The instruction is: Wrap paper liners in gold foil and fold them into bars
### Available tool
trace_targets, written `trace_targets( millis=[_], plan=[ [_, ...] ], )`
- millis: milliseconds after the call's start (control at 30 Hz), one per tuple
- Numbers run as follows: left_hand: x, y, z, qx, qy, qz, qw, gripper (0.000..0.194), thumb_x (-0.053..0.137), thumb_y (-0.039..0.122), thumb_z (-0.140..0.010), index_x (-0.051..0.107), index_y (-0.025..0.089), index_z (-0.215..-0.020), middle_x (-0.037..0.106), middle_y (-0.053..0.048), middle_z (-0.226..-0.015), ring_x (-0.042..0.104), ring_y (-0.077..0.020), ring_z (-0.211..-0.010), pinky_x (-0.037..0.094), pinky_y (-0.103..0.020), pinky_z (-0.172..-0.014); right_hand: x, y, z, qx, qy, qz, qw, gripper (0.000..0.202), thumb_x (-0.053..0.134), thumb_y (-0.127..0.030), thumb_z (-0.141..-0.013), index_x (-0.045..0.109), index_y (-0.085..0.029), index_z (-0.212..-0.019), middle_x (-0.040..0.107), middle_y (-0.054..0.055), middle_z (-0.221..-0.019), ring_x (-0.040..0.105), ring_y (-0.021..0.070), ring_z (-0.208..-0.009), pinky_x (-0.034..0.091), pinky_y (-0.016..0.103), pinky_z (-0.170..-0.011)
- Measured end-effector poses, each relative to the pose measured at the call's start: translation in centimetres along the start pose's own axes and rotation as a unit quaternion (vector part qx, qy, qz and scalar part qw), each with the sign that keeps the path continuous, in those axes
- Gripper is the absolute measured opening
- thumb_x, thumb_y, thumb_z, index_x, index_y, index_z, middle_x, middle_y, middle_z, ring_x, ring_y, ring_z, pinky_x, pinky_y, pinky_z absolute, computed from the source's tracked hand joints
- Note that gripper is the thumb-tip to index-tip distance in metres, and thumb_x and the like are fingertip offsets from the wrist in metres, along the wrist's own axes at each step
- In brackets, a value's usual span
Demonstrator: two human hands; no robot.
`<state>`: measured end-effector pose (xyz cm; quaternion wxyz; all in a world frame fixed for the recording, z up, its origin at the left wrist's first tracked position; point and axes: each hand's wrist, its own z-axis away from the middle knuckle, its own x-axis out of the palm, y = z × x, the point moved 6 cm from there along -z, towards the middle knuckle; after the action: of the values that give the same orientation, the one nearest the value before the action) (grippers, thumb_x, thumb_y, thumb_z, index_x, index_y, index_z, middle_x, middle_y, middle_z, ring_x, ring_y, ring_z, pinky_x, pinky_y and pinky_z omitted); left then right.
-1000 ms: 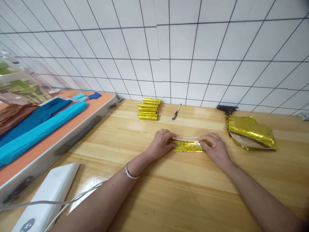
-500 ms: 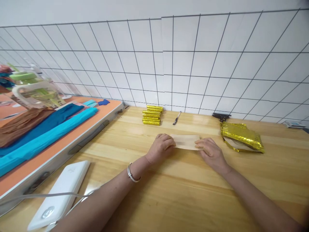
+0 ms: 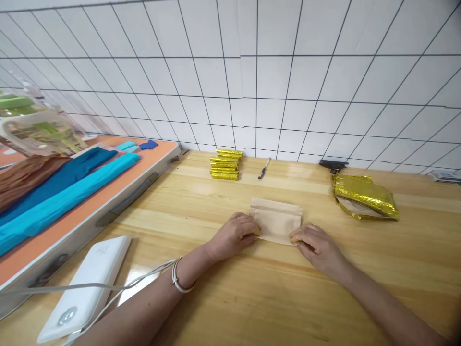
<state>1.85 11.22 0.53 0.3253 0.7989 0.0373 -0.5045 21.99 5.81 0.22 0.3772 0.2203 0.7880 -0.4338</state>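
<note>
A small brown paper pouch (image 3: pixel 275 222) with a crease across its upper part lies on the wooden table between my hands. My left hand (image 3: pixel 236 233) pinches its lower left edge, fingers curled. At the lower right corner my right hand (image 3: pixel 317 245) grips the pouch between thumb and fingers. The fingertips partly cover both side edges. Beyond the pouch sits a row of rolled or folded gold foil packets (image 3: pixel 225 164). A pile of gold foil pouches (image 3: pixel 367 194), with brown paper showing on one side, lies to the right.
A pen (image 3: pixel 264 168) and a black clip-like object (image 3: pixel 334 165) lie near the tiled wall. At left are a white power bank (image 3: pixel 86 288) with a cable, and an orange-topped board (image 3: pixel 158 158) bearing blue and brown cloth or paper.
The pouch has come nearer to me and shows more of its face, with its upper part unfolded. Both hands have moved down with it. The view has tilted slightly downward.
</note>
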Motion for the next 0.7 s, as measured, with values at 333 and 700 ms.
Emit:
trace_targets(
  millis=[333, 700],
  plan=[
    [-1.3, -0.8, 0.8, -0.075, 0.010, 0.061, 0.995, 0.050, 0.065, 0.021, -0.072, 0.048, 0.026, -0.119, 0.033, -0.010, -0.140, 0.031, -0.0251, -0.129, 0.034, -0.043, -0.101, -0.3, 0.7, 0.6, 0.058, 0.015, -0.104, 0.993, 0.011, 0.052, -0.022, -0.083, 0.061, -0.025, -0.088, 0.065, 0.003, -0.084, 0.059, 0.0170, -0.081, 0.048, 0.031, -0.072],
    [1.1, -3.4, 1.1, -0.236, 0.071, 0.179, 0.952, 0.046, 0.066, 0.028, -0.072, 0.047, 0.023, -0.114, 0.058, -0.005, -0.106, 0.059, -0.0160, -0.080, 0.051, -0.030, -0.069, -0.5, 2.3, 0.8, 0.211, 0.054, -0.236, 0.947, 0.015, 0.055, -0.035, -0.080, 0.061, -0.021, -0.082, 0.063, 0.001, -0.073, 0.058, 0.0134, -0.062, 0.048, 0.024, -0.054]
  ],
)
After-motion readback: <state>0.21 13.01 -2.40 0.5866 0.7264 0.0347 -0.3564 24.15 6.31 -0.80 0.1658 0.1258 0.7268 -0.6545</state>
